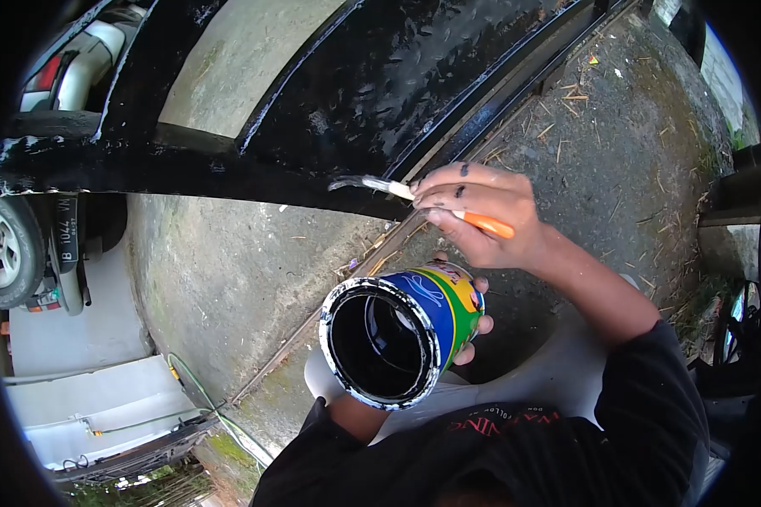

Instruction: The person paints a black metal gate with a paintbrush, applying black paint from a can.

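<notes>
A paintbrush (486,224) with an orange and white handle is pinched in my right hand (478,211), which has dark paint smudges on its fingers. The bristles meet or hover just at the lower edge of a black metal gate (313,135); contact is hard to tell. Below the brush, my left hand (475,329) is wrapped round an open paint can (435,304) with a blue, green and yellow label. Its fingertips show at the can's right side. The can is tilted, its mouth facing me, its rim smeared with black and white paint, its inside dark.
Under the gate runs a metal floor rail (287,346) on rough concrete (220,262). A parked vehicle's wheel (13,253) and bumper stand at the left. A green hose (199,384) lies at the lower left. Dry straw is scattered at the right.
</notes>
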Demonstrator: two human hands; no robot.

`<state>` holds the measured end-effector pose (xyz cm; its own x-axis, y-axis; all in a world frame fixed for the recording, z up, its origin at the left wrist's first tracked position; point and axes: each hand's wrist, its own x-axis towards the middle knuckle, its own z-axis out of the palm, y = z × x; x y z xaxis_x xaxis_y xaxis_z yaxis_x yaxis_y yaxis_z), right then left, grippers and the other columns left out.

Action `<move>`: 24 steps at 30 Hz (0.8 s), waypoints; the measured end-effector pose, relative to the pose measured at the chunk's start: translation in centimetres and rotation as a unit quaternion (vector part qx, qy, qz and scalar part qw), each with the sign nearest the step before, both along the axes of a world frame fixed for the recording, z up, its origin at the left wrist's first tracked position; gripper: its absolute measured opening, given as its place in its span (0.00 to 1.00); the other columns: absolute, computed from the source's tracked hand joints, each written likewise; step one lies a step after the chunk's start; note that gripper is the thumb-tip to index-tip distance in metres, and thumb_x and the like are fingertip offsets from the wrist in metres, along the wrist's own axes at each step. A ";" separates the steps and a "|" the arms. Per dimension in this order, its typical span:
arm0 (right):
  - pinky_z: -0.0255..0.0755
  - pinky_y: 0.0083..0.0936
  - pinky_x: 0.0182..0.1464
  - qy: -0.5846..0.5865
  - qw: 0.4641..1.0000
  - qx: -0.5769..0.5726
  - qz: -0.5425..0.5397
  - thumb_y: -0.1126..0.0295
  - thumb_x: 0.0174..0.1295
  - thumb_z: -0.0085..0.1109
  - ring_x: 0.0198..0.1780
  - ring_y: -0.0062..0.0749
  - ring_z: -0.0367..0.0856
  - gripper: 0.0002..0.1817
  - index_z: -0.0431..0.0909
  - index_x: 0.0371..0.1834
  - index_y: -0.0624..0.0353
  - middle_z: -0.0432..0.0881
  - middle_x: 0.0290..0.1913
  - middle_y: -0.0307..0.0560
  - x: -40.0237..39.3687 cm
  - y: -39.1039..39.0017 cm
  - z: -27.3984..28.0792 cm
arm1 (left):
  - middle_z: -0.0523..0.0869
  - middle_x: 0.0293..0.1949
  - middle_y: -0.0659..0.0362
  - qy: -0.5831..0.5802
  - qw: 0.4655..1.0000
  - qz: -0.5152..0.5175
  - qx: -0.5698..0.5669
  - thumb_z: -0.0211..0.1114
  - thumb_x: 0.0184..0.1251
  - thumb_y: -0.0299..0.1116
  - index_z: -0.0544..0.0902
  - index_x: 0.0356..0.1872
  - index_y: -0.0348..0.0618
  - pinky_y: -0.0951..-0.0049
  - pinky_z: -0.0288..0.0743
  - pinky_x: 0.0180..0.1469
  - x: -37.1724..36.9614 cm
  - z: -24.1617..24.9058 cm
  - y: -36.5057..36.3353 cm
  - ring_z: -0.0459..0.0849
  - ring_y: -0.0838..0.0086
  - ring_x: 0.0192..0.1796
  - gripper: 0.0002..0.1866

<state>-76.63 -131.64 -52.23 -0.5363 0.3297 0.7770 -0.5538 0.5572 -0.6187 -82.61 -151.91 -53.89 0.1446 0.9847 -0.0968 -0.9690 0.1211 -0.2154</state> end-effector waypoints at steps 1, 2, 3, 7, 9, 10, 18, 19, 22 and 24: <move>0.85 0.31 0.44 0.030 1.000 0.005 -0.002 0.82 0.53 0.68 0.43 0.42 0.90 0.07 0.86 0.36 0.69 0.88 0.42 0.58 0.0 0.1 0.7 | 0.62 0.70 0.42 -0.005 1.000 -0.008 -0.002 0.63 0.68 0.60 0.70 0.71 0.45 0.40 0.79 0.50 -0.2 -0.3 0.0 0.65 0.38 0.66 0.38; 0.85 0.31 0.45 0.060 0.998 0.010 -0.005 0.83 0.53 0.68 0.43 0.42 0.90 0.07 0.86 0.36 0.68 0.88 0.42 0.58 0.0 0.1 1.3 | 0.62 0.70 0.42 -0.009 1.000 -0.016 -0.005 0.63 0.68 0.60 0.70 0.70 0.45 0.40 0.79 0.50 -0.2 -0.6 0.0 0.65 0.38 0.66 0.38; 0.86 0.31 0.45 0.046 0.999 0.017 0.009 0.83 0.52 0.68 0.43 0.43 0.90 0.08 0.86 0.36 0.68 0.88 0.43 0.58 -0.1 0.2 1.4 | 0.62 0.70 0.43 -0.015 1.000 -0.014 0.001 0.63 0.68 0.60 0.68 0.72 0.44 0.40 0.79 0.50 0.0 -0.6 0.0 0.65 0.39 0.66 0.40; 0.86 0.31 0.45 -0.002 1.000 0.001 0.024 0.82 0.52 0.68 0.43 0.42 0.90 0.08 0.87 0.36 0.68 0.88 0.44 0.58 -0.2 0.2 0.0 | 0.63 0.70 0.44 0.022 1.000 0.001 0.018 0.63 0.68 0.60 0.67 0.72 0.45 0.44 0.79 0.49 0.4 0.1 0.3 0.65 0.40 0.66 0.40; 0.86 0.31 0.44 0.018 0.999 0.004 0.027 0.82 0.52 0.68 0.43 0.42 0.90 0.08 0.87 0.36 0.68 0.88 0.43 0.58 -0.1 0.2 1.6 | 0.63 0.70 0.45 0.019 1.000 -0.015 -0.004 0.62 0.68 0.60 0.69 0.71 0.46 0.44 0.80 0.49 0.0 -0.2 0.2 0.65 0.40 0.66 0.38; 0.86 0.31 0.44 0.027 0.999 0.005 0.027 0.82 0.51 0.68 0.42 0.42 0.90 0.08 0.87 0.36 0.68 0.88 0.43 0.58 -0.1 0.1 2.0 | 0.63 0.70 0.45 0.016 0.999 -0.023 -0.017 0.62 0.68 0.60 0.69 0.71 0.46 0.45 0.80 0.49 0.0 -0.4 0.0 0.65 0.40 0.67 0.37; 0.84 0.29 0.42 -0.011 1.000 0.004 0.010 0.80 0.55 0.66 0.40 0.42 0.90 0.05 0.87 0.34 0.66 0.88 0.41 0.57 -0.7 0.6 0.7 | 0.63 0.70 0.43 0.030 0.999 0.006 -0.021 0.61 0.69 0.60 0.70 0.71 0.48 0.44 0.80 0.46 0.4 0.0 -0.3 0.67 0.40 0.64 0.36; 0.85 0.29 0.44 -0.012 1.000 -0.006 0.015 0.80 0.56 0.66 0.43 0.43 0.90 0.05 0.87 0.35 0.68 0.88 0.41 0.58 -0.7 0.6 0.7 | 0.63 0.70 0.43 0.034 0.999 0.007 -0.025 0.61 0.69 0.59 0.69 0.71 0.48 0.44 0.80 0.46 0.5 0.5 -0.3 0.67 0.40 0.64 0.36; 0.85 0.31 0.47 0.083 0.996 0.003 -0.014 0.81 0.55 0.66 0.46 0.45 0.90 0.05 0.86 0.35 0.69 0.88 0.42 0.58 0.1 -0.3 2.4 | 0.63 0.69 0.44 0.036 0.999 -0.007 -0.035 0.61 0.70 0.59 0.68 0.71 0.47 0.44 0.79 0.45 0.2 0.3 -0.5 0.66 0.41 0.64 0.37; 0.85 0.32 0.48 0.116 0.993 0.002 -0.025 0.83 0.53 0.67 0.46 0.45 0.90 0.06 0.86 0.35 0.70 0.88 0.42 0.59 -0.3 -0.1 3.5 | 0.63 0.69 0.45 0.023 1.000 -0.012 -0.016 0.60 0.70 0.59 0.68 0.71 0.47 0.44 0.79 0.45 0.1 -0.6 -0.4 0.65 0.41 0.65 0.37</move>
<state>-76.95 -131.74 -48.77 -0.3255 0.3471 0.8795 -0.6533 0.5899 -0.4746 -82.48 -152.31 -54.46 0.1629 0.9772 -0.1363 -0.9750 0.1382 -0.1741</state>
